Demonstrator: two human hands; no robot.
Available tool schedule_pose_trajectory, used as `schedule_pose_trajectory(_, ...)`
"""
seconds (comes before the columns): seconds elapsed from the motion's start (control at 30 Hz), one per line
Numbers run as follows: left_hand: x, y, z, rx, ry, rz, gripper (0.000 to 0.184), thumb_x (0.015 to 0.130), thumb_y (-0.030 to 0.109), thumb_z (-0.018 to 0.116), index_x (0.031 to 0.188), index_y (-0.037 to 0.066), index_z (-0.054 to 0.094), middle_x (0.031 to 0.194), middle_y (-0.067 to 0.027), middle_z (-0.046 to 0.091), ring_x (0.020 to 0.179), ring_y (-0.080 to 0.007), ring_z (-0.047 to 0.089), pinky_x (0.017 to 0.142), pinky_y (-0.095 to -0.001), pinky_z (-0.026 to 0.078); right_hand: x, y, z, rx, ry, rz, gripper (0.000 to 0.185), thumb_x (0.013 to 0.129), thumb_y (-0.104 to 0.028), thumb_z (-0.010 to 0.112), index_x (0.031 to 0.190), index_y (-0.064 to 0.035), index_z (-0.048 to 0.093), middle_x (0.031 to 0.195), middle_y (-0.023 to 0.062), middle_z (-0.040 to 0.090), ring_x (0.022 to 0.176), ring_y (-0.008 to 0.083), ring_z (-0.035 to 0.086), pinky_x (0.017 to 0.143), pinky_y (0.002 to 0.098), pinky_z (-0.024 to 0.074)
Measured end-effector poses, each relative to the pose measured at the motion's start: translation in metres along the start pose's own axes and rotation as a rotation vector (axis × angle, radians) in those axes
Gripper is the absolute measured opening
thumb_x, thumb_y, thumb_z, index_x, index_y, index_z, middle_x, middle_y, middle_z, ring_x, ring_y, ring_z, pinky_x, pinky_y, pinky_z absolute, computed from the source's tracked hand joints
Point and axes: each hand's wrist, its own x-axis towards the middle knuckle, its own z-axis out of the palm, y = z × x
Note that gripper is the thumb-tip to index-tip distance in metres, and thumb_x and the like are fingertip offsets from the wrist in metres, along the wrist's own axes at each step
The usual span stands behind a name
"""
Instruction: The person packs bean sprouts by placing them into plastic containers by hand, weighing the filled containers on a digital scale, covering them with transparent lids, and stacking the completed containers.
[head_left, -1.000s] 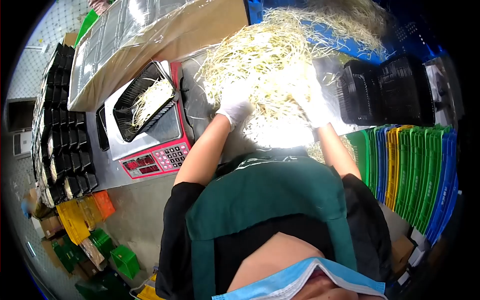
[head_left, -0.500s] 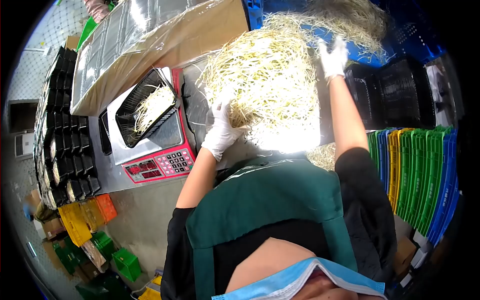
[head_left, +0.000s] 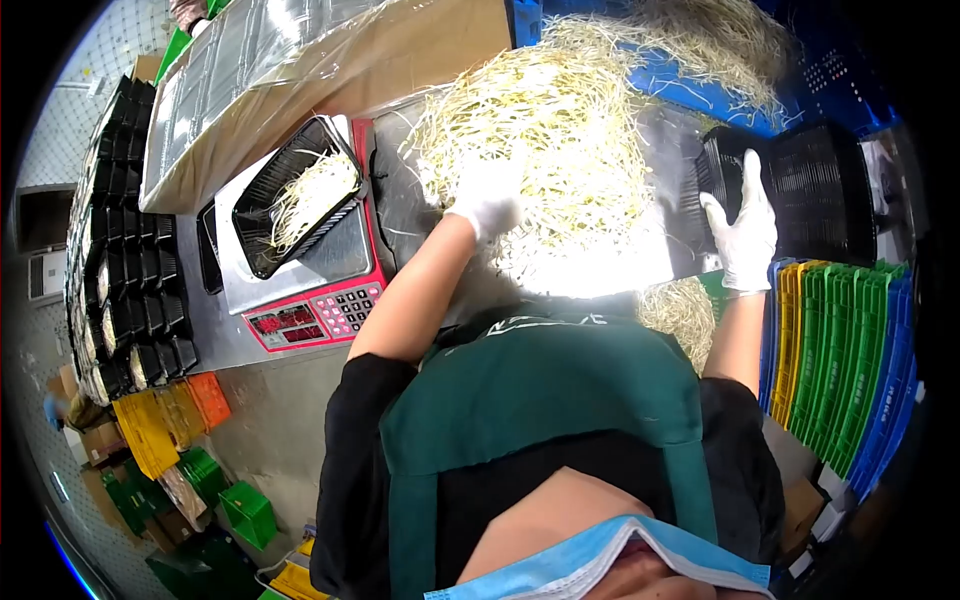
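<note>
Bean sprouts (head_left: pixel 575 125) lie heaped right of the digital scale (head_left: pixel 318 314); left hand (head_left: pixel 490 205), grip indeterminable in glare, should press lightly against bruising — right hand (head_left: pixel 749 238), fingers spread, is at the black trays (head_left: pixel 825 195) farther right.

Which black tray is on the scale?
The tray partly filled with pale sprouts, left of the big sprout pile; the others are off the scale.

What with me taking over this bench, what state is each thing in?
Left hand: gloved, at the sprouts, grip unclear in glare.
Right hand: gloved, open, fingers spread.
Sprouts: loose, heaped.
Scale: display lit, reading illegible.
Tray on the scale: open, partly filled.
Black trays at right: nested, unlidded.
Trays at left: stacked.
Crates: stacked.
Carton: plastic-draped.
Face mask: worn, gaping.
</note>
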Motion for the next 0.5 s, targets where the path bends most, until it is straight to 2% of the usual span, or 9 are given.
schedule_pose_trajectory(0.07,0.008,0.006,-0.005,0.079,-0.045,-0.08,0.047,0.077,0.021,0.056,0.12,0.002,0.056,0.09,-0.0165,0.067,0.08,-0.0361,0.062,0.081,-0.0451,0.046,-0.016,0.019,0.015,-0.069,-0.354,0.379,0.047,0.083,-0.018,0.067,0.129,-0.0145,0.056,0.114,0.0154,0.064,0.098,0.0313,0.064,0.085,0.0368,0.0502)
schedule_pose_trajectory(0.1,0.006,0.007,-0.011,-0.043,-0.025,-0.093,0.039,0.077,0.018,0.055,0.114,0.004,0.06,0.091,-0.0168,0.067,0.082,-0.0347,0.062,0.078,-0.0439,0.047,-0.018,0.022,0.022,0.036,-0.296,0.317,0.048,0.084,-0.012,0.065,0.13,-0.0202,0.055,0.11,0.0154,0.065,0.093,0.0304,0.066,0.082,0.0358,0.0508)
schedule_pose_trajectory(0.2,-0.011,0.0,-0.011,-0.247,0.165,-0.071,0.025,0.075,0.015,0.059,0.097,0.008,0.068,0.089,-0.016,0.067,0.084,-0.0309,0.063,0.071,-0.0409,0.049,-0.009,0.015,0.024,0.155,-0.19,0.122,0.051,0.083,-0.005,0.065,0.131,-0.014,0.053,0.112,0.0164,0.064,0.094,0.0309,0.064,0.081,0.036,0.0506)
schedule_pose_trajectory(0.27,-0.029,-0.005,-0.024,-0.288,0.308,-0.069,0.028,0.07,0.021,0.069,0.095,0.009,0.068,0.091,-0.0133,0.067,0.087,-0.0324,0.062,0.077,-0.0423,0.048,0.014,-0.014,0.017,0.181,-0.053,-0.113,0.06,0.079,-0.013,0.07,0.134,-0.0072,0.048,0.121,0.0205,0.058,0.107,0.0347,0.06,0.091,0.0377,0.0481)
schedule_pose_trajectory(0.3,-0.042,-0.022,-0.012,-0.263,0.268,-0.101,0.069,0.06,0.036,0.081,0.12,0.011,0.059,0.12,-0.0185,0.058,0.112,-0.038,0.053,0.093,-0.0488,0.041,0.023,-0.035,0.019,0.246,-0.071,-0.104,0.063,0.078,-0.019,0.073,0.134,-0.0049,0.048,0.125,0.0204,0.056,0.113,0.0341,0.057,0.097,0.0369,0.0455)
schedule_pose_trajectory(0.33,-0.047,-0.022,-0.013,-0.26,0.269,-0.108,0.069,0.06,0.036,0.081,0.12,0.011,0.059,0.12,-0.0185,0.058,0.112,-0.038,0.053,0.093,-0.0488,0.041,0.027,-0.046,0.033,0.398,-0.09,-0.16,0.064,0.079,-0.026,0.073,0.134,-0.0032,0.048,0.129,0.0198,0.054,0.119,0.0317,0.053,0.101,0.0351,0.0421)
schedule_pose_trajectory(0.37,-0.054,-0.019,-0.016,-0.16,0.169,-0.372,0.091,0.055,0.042,0.083,0.133,0.012,0.045,0.133,-0.0214,0.043,0.123,-0.0419,0.039,0.099,-0.0535,0.033,0.025,-0.069,0.049,0.731,-0.248,0.062,0.062,0.078,-0.011,0.071,0.135,-0.0027,0.048,0.137,0.0182,0.049,0.126,0.0277,0.048,0.107,0.0348,0.0355)
schedule_pose_trajectory(0.43,-0.061,-0.031,-0.011,-0.181,0.003,-0.68,0.139,0.046,0.054,0.086,0.15,0.011,0.003,0.153,-0.0262,0.004,0.139,-0.048,0.006,0.107,-0.0633,0.013,0.031,-0.08,0.096,0.546,-0.383,-0.029,0.08,0.079,-0.033,0.071,0.141,0.0005,0.034,0.138,0.0223,0.045,0.13,0.0305,0.043,0.109,0.0361,0.0328)
schedule_pose_trajectory(0.5,-0.06,-0.031,-0.014,-0.211,-0.025,-0.68,0.139,0.046,0.054,0.086,0.15,0.009,0.004,0.153,-0.0263,0.007,0.139,-0.0475,0.008,0.107,-0.0631,0.014,0.038,-0.089,0.131,0.348,-0.325,-0.078,0.09,0.079,-0.045,0.069,0.143,0.0034,0.028,0.135,0.0247,0.048,0.129,0.033,0.043,0.107,0.0372,0.0345)
